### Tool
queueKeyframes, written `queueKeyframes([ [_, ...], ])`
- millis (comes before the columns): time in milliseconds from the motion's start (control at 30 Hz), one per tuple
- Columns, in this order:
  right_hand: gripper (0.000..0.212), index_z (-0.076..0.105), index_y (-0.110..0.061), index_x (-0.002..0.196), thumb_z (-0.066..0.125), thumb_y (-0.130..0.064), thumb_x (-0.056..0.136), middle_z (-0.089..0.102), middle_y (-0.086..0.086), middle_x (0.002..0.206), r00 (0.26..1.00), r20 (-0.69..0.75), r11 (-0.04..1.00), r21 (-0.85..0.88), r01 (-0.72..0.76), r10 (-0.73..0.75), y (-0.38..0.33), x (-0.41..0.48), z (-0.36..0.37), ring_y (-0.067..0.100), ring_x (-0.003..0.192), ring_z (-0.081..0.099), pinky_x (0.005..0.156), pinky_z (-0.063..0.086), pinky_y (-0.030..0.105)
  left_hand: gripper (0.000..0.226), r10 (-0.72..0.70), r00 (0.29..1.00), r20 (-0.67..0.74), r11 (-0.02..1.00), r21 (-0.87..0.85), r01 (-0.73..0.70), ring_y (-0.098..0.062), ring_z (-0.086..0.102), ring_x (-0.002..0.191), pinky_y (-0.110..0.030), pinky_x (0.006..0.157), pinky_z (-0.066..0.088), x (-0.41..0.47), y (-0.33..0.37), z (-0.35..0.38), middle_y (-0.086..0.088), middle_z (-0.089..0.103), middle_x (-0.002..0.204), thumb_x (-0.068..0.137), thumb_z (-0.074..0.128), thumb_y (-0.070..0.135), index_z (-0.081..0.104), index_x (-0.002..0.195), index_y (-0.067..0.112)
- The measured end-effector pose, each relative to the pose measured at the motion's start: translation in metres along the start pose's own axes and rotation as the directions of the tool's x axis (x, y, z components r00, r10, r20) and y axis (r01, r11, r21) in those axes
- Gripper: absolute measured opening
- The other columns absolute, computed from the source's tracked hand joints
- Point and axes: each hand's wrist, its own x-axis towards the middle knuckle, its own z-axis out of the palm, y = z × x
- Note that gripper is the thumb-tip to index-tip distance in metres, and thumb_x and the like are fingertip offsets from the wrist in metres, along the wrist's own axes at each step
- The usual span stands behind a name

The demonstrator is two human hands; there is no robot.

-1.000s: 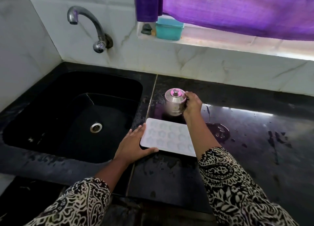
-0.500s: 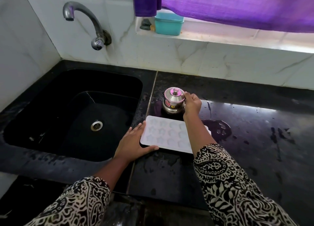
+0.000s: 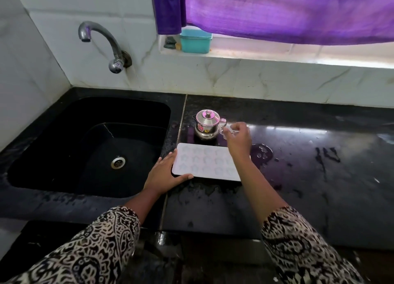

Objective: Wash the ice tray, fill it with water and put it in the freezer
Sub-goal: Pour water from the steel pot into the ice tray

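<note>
The white ice tray [image 3: 204, 163] lies flat on the black counter [image 3: 309, 177], just right of the sink, its moulded cavities facing up. My left hand [image 3: 164, 174] rests against the tray's near left corner, with straight fingers along the left edge and the thumb along the front edge. A small lidded steel pot [image 3: 206, 123] stands upright behind the tray. My right hand [image 3: 237, 137] hovers over the tray's far right corner, next to the pot's handle. Its blurred fingers are loosely curled and hold nothing.
The black sink [image 3: 64, 147] with its drain [image 3: 118, 162] lies to the left, under a wall tap [image 3: 102, 42]. Water puddles [image 3: 261, 153] spot the counter right of the tray. A teal box [image 3: 195, 41] sits on the window ledge under a purple curtain.
My right hand set the steel pot down behind the tray, let go of its handle and drew slightly right. My left hand stayed at the tray's corner.
</note>
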Motion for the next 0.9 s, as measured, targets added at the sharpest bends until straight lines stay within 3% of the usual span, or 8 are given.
queueKeyframes([
  [100, 0.013, 0.055, -0.016, 0.088, 0.067, -0.019, 0.084, 0.061, 0.004, 0.098, 0.999, 0.047, 0.999, -0.019, -0.026, 0.027, 0.016, -0.028, -0.034, 0.018, 0.085, 0.056, 0.071, 0.038, 0.026, 0.098, -0.043, 0.999, -0.009, 0.994, -0.096, 0.042, -0.017, 0.016, 0.147, -0.034, 0.118, 0.009, -0.005, 0.005, -0.004, 0.004, 0.026, 0.157, 0.078, 0.055, 0.072, 0.017, 0.154, 0.024],
  [200, 0.009, 0.057, -0.018, 0.088, 0.063, -0.011, 0.085, 0.062, 0.008, 0.099, 0.995, 0.057, 0.991, -0.109, -0.075, 0.082, 0.037, -0.049, -0.063, 0.019, 0.083, 0.056, 0.076, 0.041, 0.027, 0.072, -0.107, 0.994, 0.002, 0.970, -0.221, 0.105, -0.027, 0.016, 0.147, -0.037, 0.116, 0.017, -0.004, 0.006, -0.007, 0.001, 0.032, 0.155, 0.092, 0.056, 0.047, 0.023, 0.153, 0.025],
  [300, 0.012, 0.060, -0.016, 0.091, 0.060, -0.006, 0.084, 0.063, 0.011, 0.098, 0.991, 0.028, 0.978, -0.171, -0.121, 0.128, 0.053, -0.057, -0.083, 0.023, 0.086, 0.058, 0.077, 0.041, 0.027, 0.055, -0.146, 0.985, -0.094, 0.905, -0.415, 0.095, -0.021, 0.042, 0.135, -0.024, 0.104, 0.032, 0.000, 0.005, -0.006, -0.004, 0.047, 0.145, 0.096, 0.057, 0.027, 0.039, 0.147, 0.016],
  [400, 0.014, 0.064, -0.010, 0.100, 0.059, -0.007, 0.087, 0.063, 0.011, 0.102, 0.980, 0.042, 0.954, -0.242, -0.179, 0.194, 0.061, -0.057, -0.092, 0.018, 0.085, 0.055, 0.077, 0.038, 0.024, 0.044, -0.274, 0.949, -0.153, 0.854, -0.493, 0.167, -0.014, 0.058, 0.113, -0.022, 0.095, 0.040, 0.009, 0.009, -0.009, -0.003, 0.063, 0.124, 0.095, 0.058, 0.016, 0.050, 0.138, 0.013],
  [500, 0.019, 0.065, -0.009, 0.107, 0.057, -0.009, 0.089, 0.066, 0.008, 0.101, 0.967, 0.079, 0.933, -0.293, -0.208, 0.240, 0.064, -0.054, -0.090, 0.017, 0.086, 0.054, 0.075, 0.037, 0.022, 0.041, -0.369, 0.928, -0.041, 0.794, -0.534, 0.292, -0.017, 0.063, 0.102, -0.035, 0.095, 0.049, 0.025, 0.006, -0.011, 0.002, 0.067, 0.104, 0.093, 0.057, 0.012, 0.055, 0.134, 0.012],
  [567, 0.021, 0.066, -0.010, 0.109, 0.056, -0.011, 0.090, 0.066, 0.003, 0.098, 0.962, 0.096, 0.923, -0.319, -0.215, 0.257, 0.063, -0.052, -0.086, 0.015, 0.086, 0.055, 0.075, 0.037, 0.021, 0.039, -0.419, 0.907, 0.045, 0.742, -0.559, 0.370, -0.022, 0.065, 0.098, -0.044, 0.092, 0.053, 0.035, 0.005, -0.013, -0.003, 0.068, 0.101, 0.091, 0.057, 0.006, 0.057, 0.130, 0.007],
  [733, 0.018, 0.069, -0.013, 0.104, 0.056, -0.013, 0.091, 0.066, 0.000, 0.095, 0.942, 0.094, 0.904, -0.326, -0.276, 0.321, 0.064, -0.040, -0.079, 0.016, 0.088, 0.060, 0.078, 0.043, 0.025, 0.031, -0.457, 0.861, 0.222, 0.628, -0.605, 0.490, -0.020, 0.064, 0.083, -0.028, 0.059, 0.051, 0.048, 0.007, -0.017, -0.012, 0.067, 0.104, 0.095, 0.048, -0.004, 0.059, 0.123, 0.003],
  [900, 0.019, 0.069, -0.012, 0.107, 0.059, -0.013, 0.090, 0.070, 0.004, 0.099, 0.925, 0.107, 0.897, -0.307, -0.317, 0.364, 0.069, -0.036, -0.076, 0.017, 0.088, 0.062, 0.078, 0.044, 0.027, 0.029, -0.448, 0.850, 0.278, 0.589, -0.624, 0.514, -0.017, 0.067, 0.086, -0.029, 0.060, 0.051, 0.049, 0.000, -0.017, -0.004, 0.069, 0.098, 0.096, 0.049, 0.001, 0.061, 0.122, 0.008],
])
